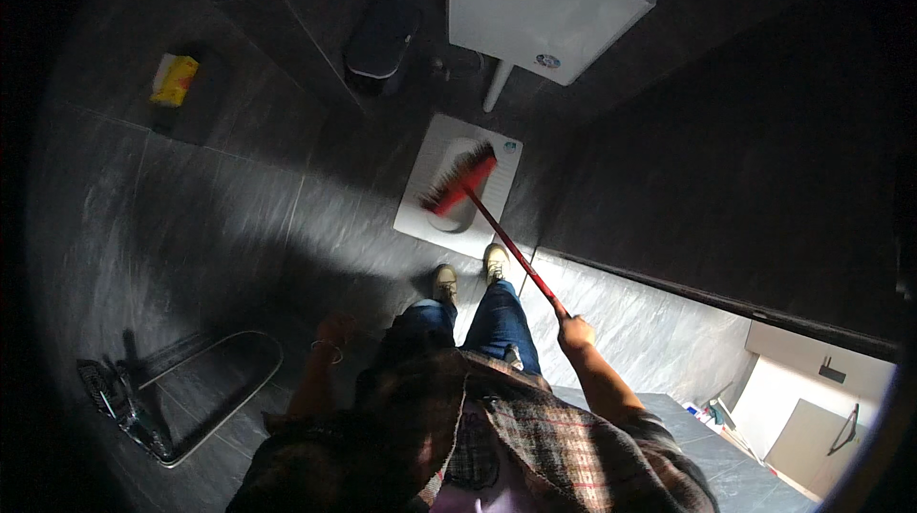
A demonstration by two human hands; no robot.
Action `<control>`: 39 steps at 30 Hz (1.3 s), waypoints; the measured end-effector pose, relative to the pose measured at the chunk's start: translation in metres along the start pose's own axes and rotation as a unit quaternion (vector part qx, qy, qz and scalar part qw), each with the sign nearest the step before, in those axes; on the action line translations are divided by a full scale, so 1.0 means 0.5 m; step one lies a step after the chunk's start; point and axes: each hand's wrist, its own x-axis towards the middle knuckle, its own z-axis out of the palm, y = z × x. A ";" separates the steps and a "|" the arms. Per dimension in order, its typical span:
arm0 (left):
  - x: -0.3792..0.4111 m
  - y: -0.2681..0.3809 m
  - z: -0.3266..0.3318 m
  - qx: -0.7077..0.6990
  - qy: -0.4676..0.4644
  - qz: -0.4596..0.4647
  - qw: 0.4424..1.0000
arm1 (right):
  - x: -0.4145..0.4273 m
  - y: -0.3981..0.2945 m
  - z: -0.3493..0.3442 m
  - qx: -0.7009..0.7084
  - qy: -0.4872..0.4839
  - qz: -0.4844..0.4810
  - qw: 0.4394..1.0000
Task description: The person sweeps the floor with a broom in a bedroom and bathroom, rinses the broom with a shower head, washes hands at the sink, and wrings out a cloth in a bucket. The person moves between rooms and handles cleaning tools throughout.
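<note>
My right hand [577, 335] is wrapped around the end of the red handle [517, 253] of a push broom. The broom's red head [464, 185], with dark bristles blurred along one side, is over the bowl of a white ceramic squat toilet [417, 216]. Whether the bristles touch the bowl, I cannot tell. On the other side of my body, my left hand [337, 330] hangs in shadow, wearing a bracelet at the wrist. Nothing shows in that hand, and its fingers are too dark to make out. My shoes [469, 275] stand at the toilet's near edge.
A white cistern [537, 11] with a downpipe [498, 87] hangs beyond the toilet, beside a dark lidded bin [382, 40]. At left are a yellow packet [175, 82] and a shower fixture with a looped hose [276, 362]. A sunlit doorway floor [630, 319] opens at right.
</note>
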 end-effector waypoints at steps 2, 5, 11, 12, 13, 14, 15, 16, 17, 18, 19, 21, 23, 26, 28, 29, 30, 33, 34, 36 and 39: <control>0.026 0.025 -0.024 0.146 0.072 0.083 0.983 | 0.096 0.052 0.007 0.001 -0.004 0.054 0.999; -0.022 0.007 -0.002 0.134 0.119 0.011 0.984 | 0.057 -0.004 -0.027 0.005 0.012 0.028 1.000; -0.012 0.015 0.013 -0.046 -0.001 0.018 0.999 | -0.001 0.003 -0.065 0.030 0.032 0.053 0.998; -0.002 0.013 0.021 -0.103 0.020 0.024 0.994 | 0.035 0.022 -0.039 -0.016 0.021 0.041 0.999; 0.018 -0.005 0.052 -0.158 0.042 0.027 0.986 | 0.073 0.035 -0.030 -0.024 0.038 0.057 0.997; 0.019 -0.027 0.079 -0.216 0.061 0.016 0.974 | 0.092 0.025 -0.052 0.006 0.049 0.071 0.996; 0.021 -0.021 0.077 -0.145 0.051 0.024 0.988 | 0.102 0.021 -0.061 0.036 0.054 0.097 0.993; 0.024 -0.004 0.053 -0.067 0.039 0.042 0.996 | 0.100 0.058 -0.039 0.047 0.070 0.105 0.991; -0.026 -0.032 0.063 -0.003 0.023 0.019 1.000 | 0.071 0.008 -0.065 0.040 0.063 0.057 0.996; -0.045 -0.036 0.053 0.008 -0.003 0.008 1.000 | 0.040 0.000 -0.071 0.015 0.067 0.039 0.997; -0.045 -0.023 0.043 0.020 -0.029 0.007 0.999 | 0.014 0.020 -0.063 -0.011 0.073 0.029 0.997; -0.054 -0.008 0.038 0.060 -0.035 0.015 0.997 | -0.007 0.034 -0.033 0.006 0.079 0.030 0.996; -0.024 0.003 0.053 0.126 0.012 0.054 0.990 | 0.032 0.069 0.031 0.057 0.065 0.119 0.989; 0.015 -0.005 0.047 -0.087 0.011 0.006 0.996 | 0.088 0.043 -0.002 0.039 0.038 0.083 0.995; 0.013 -0.023 0.042 0.050 0.081 0.101 0.990 | 0.079 0.025 -0.045 0.076 0.042 0.081 0.993; 0.008 -0.034 0.037 0.178 0.126 0.178 0.960 | 0.068 0.032 -0.034 0.062 0.052 0.038 0.996; 0.000 -0.028 0.030 -0.004 0.114 0.083 0.990 | 0.036 0.018 -0.052 0.061 0.058 0.025 0.996; -0.007 0.026 -0.009 -0.406 0.103 -0.096 0.903 | -0.057 0.027 -0.097 0.110 0.108 0.063 0.986; 0.000 0.030 -0.018 -0.417 0.127 -0.068 0.897 | -0.062 0.041 -0.099 0.177 0.104 0.066 0.976; 0.016 0.046 -0.032 -0.404 0.178 0.007 0.897 | -0.073 0.070 -0.104 0.437 0.017 0.094 0.894; 0.028 0.082 -0.066 -0.457 0.167 0.043 0.873 | -0.135 0.056 -0.159 0.549 -0.025 0.065 0.833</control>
